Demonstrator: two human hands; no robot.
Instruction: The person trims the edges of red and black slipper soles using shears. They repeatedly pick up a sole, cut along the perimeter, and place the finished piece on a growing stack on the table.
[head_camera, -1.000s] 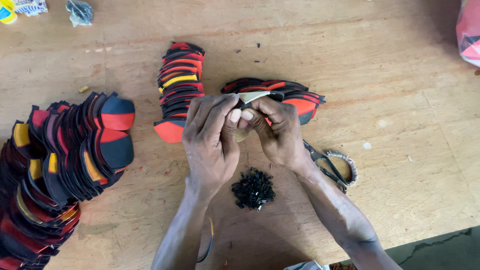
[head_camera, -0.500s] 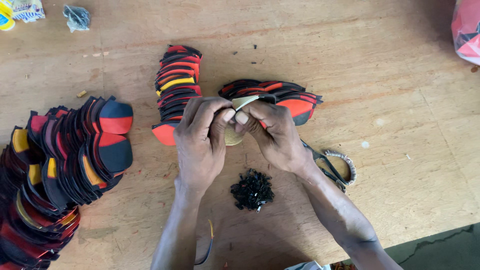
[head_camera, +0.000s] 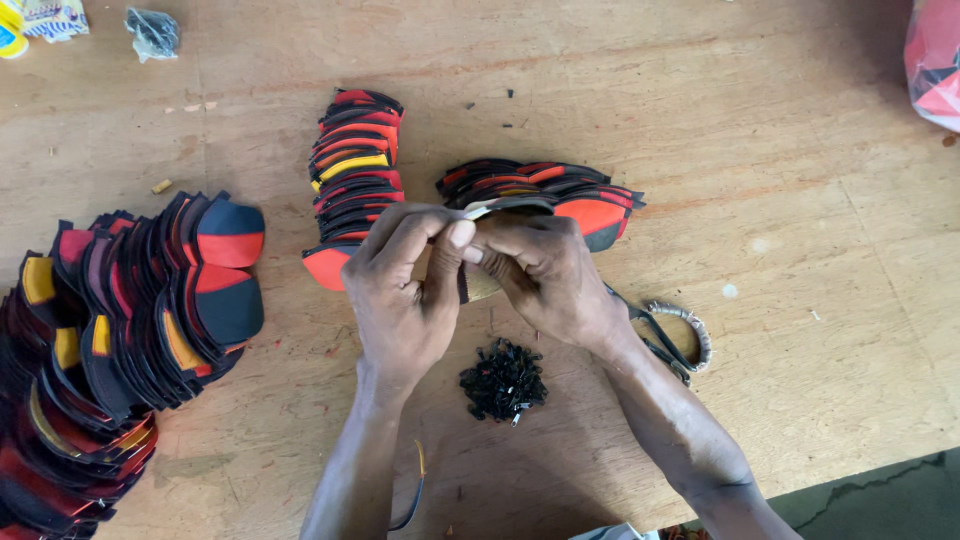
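Observation:
My left hand (head_camera: 405, 290) and my right hand (head_camera: 545, 275) meet over the middle of the wooden table (head_camera: 780, 300), both gripping one thin flat piece with a pale underside (head_camera: 492, 208) between thumbs and fingers. Most of that piece is hidden by my fingers. Just behind my hands lie two rows of overlapped black, red and yellow curved pieces: one row (head_camera: 352, 165) at the left, one fan (head_camera: 560, 190) at the right. A small heap of tiny black parts (head_camera: 503, 380) sits just below my hands.
A large overlapping pile of black, red and yellow pieces (head_camera: 120, 320) fills the left side. Scissors with wrapped handles (head_camera: 675, 335) lie under my right wrist. A crumpled dark bag (head_camera: 153, 30) is at the top left, a red bag (head_camera: 935, 60) at the top right.
My hands have shifted slightly toward me and lower over the table, still working the same pale piece between the fingers. The piles have not moved.

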